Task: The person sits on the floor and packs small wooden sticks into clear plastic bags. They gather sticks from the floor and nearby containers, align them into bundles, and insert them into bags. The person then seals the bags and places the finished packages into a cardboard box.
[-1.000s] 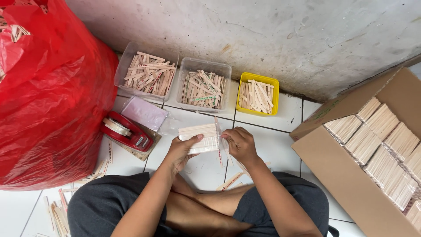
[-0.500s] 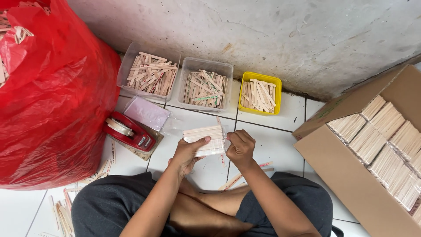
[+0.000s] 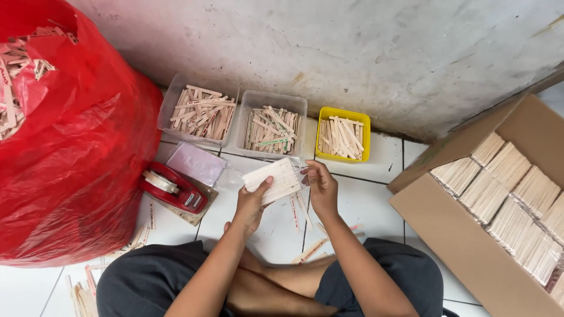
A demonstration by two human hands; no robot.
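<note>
Nearest, the left hand [image 3: 251, 204] cupped a flat, squared-off bundle of pale wooden sticks [image 3: 274, 181] from beneath, fingers closed around it, while the right hand [image 3: 322, 188] pinched its right end, just above the white tiled floor [image 3: 370, 202]. Left sat a red tape dispenser [image 3: 171, 188] and a bulging red plastic sack [image 3: 70, 147]. Right, the brown cardboard box [image 3: 464, 240] already held many finished bundles, with room left. Farthest, three trays, the yellow one [image 3: 343, 135] included, held loose sticks.

A makeshift home packing spot on a white tiled floor [image 3: 364, 205] against a rough concrete wall [image 3: 352, 53]: stick-filled tubs [image 3: 273, 126] far, red sack [image 3: 70, 147] left, cardboard box [image 3: 470, 246] right.
</note>
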